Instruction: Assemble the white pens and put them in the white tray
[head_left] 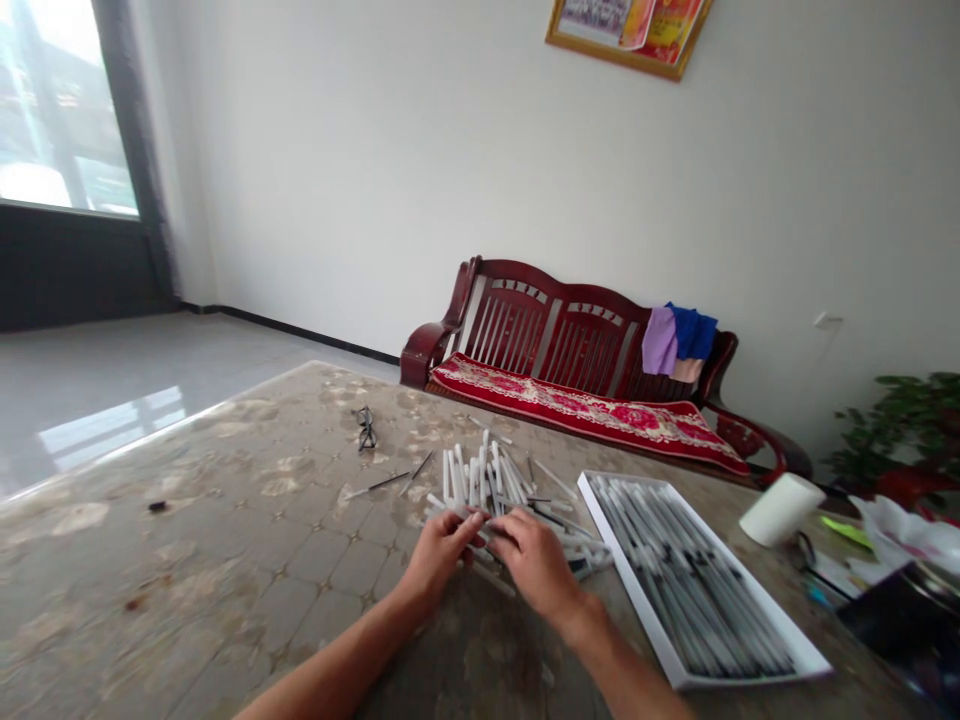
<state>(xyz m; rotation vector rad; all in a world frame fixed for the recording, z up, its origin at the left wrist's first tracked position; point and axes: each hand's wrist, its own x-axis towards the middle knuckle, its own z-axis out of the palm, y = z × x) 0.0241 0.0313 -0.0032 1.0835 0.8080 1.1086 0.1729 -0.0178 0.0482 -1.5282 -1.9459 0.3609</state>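
Note:
Both my hands rest together on a patterned table (225, 560), at the near edge of a loose pile of white pen barrels (487, 480). My left hand (439, 555) has its fingers curled and pinched onto a white pen part from the pile. The fingers of my right hand (534, 562) are bent down over the same spot, closed on pen parts that I cannot make out clearly. Thin dark refills (397, 480) lie scattered just left of the pile. To the right sits a white tray (750, 650) packed with several assembled pens.
Black glasses (365, 428) lie farther back on the table. A white roll (780, 508), scissors and white bags sit at the right. Behind the table stands a red wooden bench (570, 370) with a red cushion, a plant (900, 420) to its right.

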